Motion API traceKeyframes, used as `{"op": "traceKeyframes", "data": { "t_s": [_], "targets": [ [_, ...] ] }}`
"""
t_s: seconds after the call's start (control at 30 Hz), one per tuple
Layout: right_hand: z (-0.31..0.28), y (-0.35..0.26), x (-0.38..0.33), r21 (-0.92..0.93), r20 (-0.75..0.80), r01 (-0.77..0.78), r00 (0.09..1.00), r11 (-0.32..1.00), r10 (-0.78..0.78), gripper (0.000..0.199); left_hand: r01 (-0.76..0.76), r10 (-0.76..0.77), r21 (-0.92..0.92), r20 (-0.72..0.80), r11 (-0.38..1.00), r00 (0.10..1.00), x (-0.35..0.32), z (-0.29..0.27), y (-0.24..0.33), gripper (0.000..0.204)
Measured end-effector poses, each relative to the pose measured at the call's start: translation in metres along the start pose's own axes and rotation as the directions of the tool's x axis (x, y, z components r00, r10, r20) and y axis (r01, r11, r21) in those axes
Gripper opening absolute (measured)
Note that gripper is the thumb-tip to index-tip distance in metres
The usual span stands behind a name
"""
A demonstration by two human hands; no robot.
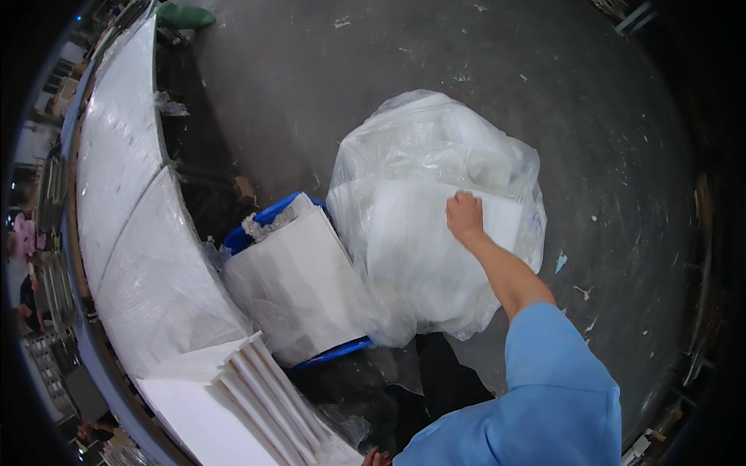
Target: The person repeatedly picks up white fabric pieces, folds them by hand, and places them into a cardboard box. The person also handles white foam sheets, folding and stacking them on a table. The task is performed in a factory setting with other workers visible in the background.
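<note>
My right hand [465, 216] is closed, knuckles up, on the top of a white foam sheet [420, 248]. That sheet lies on a large clear plastic bag [361, 159] that bulges with more white foam-like material on the floor. Only the fingertips of my left hand [377, 457] show at the lower edge. They look curled, and whatever they hold is cut off by the frame. Close to them, a stack of white panels [264, 396] with gaps between its layers rests on the table's near end.
A long table [140, 225] covered in clear film curves along the left. Between it and the bag stands a blue bin [330, 355] with flat off-white sheets [291, 272] and crumpled scraps on top. Small scraps [561, 262] lie on the grey floor. A green sack [185, 15] sits far left.
</note>
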State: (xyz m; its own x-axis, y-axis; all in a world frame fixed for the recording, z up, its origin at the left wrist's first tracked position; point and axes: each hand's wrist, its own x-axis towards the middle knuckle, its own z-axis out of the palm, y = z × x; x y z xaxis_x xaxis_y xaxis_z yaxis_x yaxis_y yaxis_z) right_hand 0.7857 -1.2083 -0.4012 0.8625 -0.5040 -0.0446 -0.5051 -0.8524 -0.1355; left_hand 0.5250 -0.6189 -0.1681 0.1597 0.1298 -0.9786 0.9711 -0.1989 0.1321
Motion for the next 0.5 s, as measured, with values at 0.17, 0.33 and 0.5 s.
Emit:
{"op": "traceKeyframes", "data": {
  "t_s": [0.17,0.33,0.5],
  "targets": [
    [-0.014,-0.010,-0.094,0.151,-0.036,0.311,0.950,0.938,-0.309,0.005,-0.085,0.086,0.046,-0.022,0.995,0.996,0.010,0.008,0.021,0.044],
    [-0.030,-0.026,-0.140,0.289,-0.002,0.303,0.949,0.908,-0.316,0.013,-0.123,0.123,0.103,0.008,0.987,0.992,0.014,0.016,0.035,0.042],
    [-0.033,-0.033,-0.139,0.486,0.153,0.080,0.973,0.870,-0.175,0.013,-0.224,0.215,0.237,0.062,0.945,0.975,0.003,0.011,0.039,0.047]
  ]
}}
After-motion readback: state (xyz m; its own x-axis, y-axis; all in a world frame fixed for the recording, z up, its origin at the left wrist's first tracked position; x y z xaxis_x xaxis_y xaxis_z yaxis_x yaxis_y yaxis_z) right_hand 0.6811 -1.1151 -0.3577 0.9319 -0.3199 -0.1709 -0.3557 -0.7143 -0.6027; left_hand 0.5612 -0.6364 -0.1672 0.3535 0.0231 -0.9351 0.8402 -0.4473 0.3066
